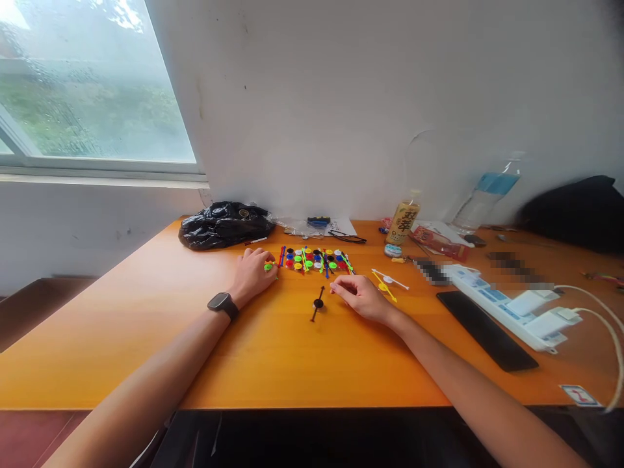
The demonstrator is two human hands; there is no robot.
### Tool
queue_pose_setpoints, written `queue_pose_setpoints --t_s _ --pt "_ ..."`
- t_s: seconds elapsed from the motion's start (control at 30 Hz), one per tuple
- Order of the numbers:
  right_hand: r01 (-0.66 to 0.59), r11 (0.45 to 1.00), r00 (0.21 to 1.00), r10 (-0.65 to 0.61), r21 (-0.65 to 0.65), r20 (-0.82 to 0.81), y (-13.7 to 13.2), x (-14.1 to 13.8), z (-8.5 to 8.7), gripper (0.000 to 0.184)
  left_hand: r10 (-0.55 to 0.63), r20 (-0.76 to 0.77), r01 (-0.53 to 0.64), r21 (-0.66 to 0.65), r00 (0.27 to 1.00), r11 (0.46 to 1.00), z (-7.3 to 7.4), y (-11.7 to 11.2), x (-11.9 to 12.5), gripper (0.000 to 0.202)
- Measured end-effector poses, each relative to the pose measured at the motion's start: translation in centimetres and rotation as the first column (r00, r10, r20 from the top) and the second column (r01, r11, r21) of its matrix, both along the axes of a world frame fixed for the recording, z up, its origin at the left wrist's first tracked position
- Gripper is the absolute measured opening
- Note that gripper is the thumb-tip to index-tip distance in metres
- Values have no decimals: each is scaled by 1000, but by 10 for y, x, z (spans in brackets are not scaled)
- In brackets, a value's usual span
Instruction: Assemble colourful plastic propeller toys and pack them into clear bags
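My left hand (253, 273), with a dark smartwatch at its wrist, rests on the table at the left end of the colourful pieces. Its fingers are bent around a green arrow spinner (268, 267), mostly covered by them. My right hand (359, 296) is curled, thumb and forefinger together; whether something small is between them I cannot make out. Just left of those fingertips a black arrow spinner (318, 303) lies on the table. Beyond both hands are rows of coloured round discs (316, 255) with arrow pieces among them. Right of my right hand lie yellow and white arrow spinners (388, 279).
A black plastic bag (227, 224) lies at the back left, glasses (347, 237) at the back. On the right are a drink bottle (403, 220), a clear bottle (487, 195), a white power strip (502, 309) with cables and a black phone (485, 330). The wooden table (234, 370) meets the wall.
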State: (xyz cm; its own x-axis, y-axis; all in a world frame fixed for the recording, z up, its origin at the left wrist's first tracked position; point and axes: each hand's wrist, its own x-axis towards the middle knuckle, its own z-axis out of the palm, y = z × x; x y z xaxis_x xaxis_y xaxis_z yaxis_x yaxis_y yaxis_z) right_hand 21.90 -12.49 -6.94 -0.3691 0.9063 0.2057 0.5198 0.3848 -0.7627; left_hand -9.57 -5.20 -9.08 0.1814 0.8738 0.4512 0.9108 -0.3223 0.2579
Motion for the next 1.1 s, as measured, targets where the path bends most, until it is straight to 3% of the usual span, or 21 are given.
queue_pose_setpoints --t_s 0.67,0.77,0.93,1.1 --pt "-20 999 1000 19 26 24 -3 -1 2 38 -94 -43 93 -26 995 995 10 -6 4 24" --pt "-84 992 996 81 99 34 -7 -5 3 28 -73 -16 72 -53 997 996 12 -11 7 23" --pt "-319 927 948 307 197 90 -17 -13 6 24 -40 -58 35 -71 998 997 14 -14 8 24" --pt "-292 945 954 278 144 113 -19 -12 8 11 -45 -146 31 -97 988 995 20 -21 13 26"
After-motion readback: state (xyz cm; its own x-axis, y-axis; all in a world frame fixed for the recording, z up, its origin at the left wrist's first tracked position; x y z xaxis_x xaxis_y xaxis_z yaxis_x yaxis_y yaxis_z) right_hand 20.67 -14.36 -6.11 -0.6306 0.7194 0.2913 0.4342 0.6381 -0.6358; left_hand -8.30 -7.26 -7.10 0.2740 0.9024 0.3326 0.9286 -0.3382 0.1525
